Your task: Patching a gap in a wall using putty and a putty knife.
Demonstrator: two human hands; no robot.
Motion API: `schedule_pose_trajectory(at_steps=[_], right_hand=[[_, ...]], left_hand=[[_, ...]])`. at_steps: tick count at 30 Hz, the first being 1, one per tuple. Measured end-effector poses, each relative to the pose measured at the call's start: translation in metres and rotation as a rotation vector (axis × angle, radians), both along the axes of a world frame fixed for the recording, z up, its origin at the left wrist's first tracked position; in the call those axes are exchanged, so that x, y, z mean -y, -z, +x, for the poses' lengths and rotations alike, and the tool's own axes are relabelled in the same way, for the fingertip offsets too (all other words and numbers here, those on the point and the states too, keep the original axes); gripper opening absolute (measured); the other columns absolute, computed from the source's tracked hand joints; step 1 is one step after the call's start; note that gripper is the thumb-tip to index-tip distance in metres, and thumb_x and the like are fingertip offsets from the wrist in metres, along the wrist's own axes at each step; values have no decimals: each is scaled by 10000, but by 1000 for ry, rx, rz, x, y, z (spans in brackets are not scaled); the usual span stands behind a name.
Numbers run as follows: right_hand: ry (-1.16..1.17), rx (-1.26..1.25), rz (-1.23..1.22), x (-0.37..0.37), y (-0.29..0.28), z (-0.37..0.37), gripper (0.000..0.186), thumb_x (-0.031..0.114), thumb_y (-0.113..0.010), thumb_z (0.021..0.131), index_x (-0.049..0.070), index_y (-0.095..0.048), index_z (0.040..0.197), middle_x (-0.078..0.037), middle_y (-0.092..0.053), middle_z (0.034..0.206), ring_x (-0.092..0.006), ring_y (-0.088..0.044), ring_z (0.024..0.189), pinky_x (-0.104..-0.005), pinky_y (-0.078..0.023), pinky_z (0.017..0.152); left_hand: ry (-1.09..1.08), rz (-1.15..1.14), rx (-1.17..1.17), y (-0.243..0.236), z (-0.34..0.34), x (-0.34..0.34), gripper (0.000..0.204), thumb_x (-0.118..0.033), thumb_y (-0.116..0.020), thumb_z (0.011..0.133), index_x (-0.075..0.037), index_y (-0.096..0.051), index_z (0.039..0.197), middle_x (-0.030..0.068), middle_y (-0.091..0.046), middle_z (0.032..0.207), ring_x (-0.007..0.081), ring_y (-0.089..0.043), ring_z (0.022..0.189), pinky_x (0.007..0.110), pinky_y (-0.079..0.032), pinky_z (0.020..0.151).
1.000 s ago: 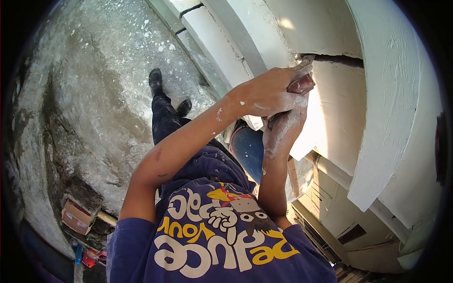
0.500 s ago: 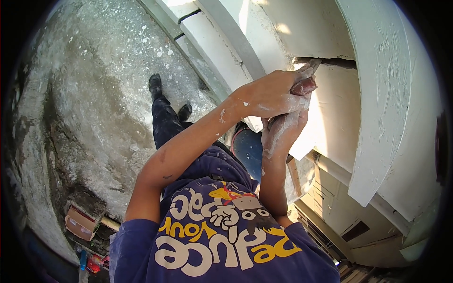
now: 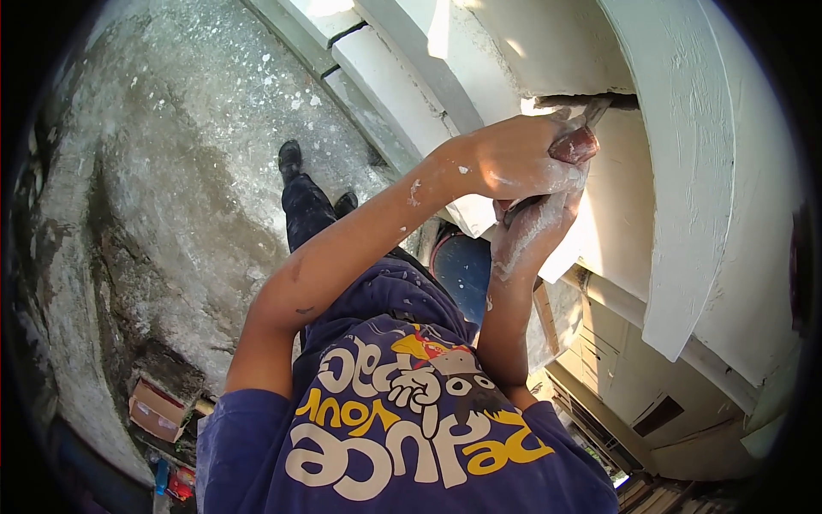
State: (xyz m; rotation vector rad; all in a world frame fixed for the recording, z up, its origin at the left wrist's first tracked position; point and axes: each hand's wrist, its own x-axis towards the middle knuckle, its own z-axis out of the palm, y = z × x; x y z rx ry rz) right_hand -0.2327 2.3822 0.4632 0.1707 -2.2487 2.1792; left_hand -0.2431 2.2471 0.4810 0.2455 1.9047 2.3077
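Observation:
My left hand (image 3: 522, 158), streaked with white paste, is closed round a putty knife with a reddish-brown handle (image 3: 574, 146). A grey, blade-like part (image 3: 597, 110) shows beyond the handle, close to a dark gap (image 3: 591, 101) in the pale wall panels. Just below, my right hand (image 3: 538, 231), also smeared white, is curled and pressed against the left one. A bit of something dark and reddish shows between the two hands, but what the right fingers hold is mostly hidden.
A white, curved beam (image 3: 685, 171) runs down the right side. Below my hands stands a blue bucket (image 3: 461, 274). Paint-spotted concrete floor (image 3: 197, 171) spreads to the left, with an open cardboard box (image 3: 158, 409) at the lower left.
Both hands have shifted a little to the right together, with the putty knife still in the left. The view has also moved slightly.

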Motion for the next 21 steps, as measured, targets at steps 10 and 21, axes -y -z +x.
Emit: schedule_pose_trajectory(at_steps=[10, 21], right_hand=[[98, -28, -395, 40, -4, 6, 383, 298, -549, 1065, 59, -440, 1343, -77, -567, 1236, -187, -631, 1127, -349, -566, 966], [142, 256, -323, 70, 43, 6, 268, 369, -513, 1068, 104, -502, 1110, -2, -545, 792, -81, -502, 542, -240, -364, 419]], left_hand=[[-196, -267, -358, -33, -1, 15, 556, -218, -722, 782, 24, -602, 1268, 249, -705, 1082, 396, -694, 978, 414, -544, 876], [-56, -364, -30, 58, -28, 21, 556, -350, -709, 765, 43, -648, 1154, 312, -698, 1036, 442, -693, 980, 451, -547, 867]])
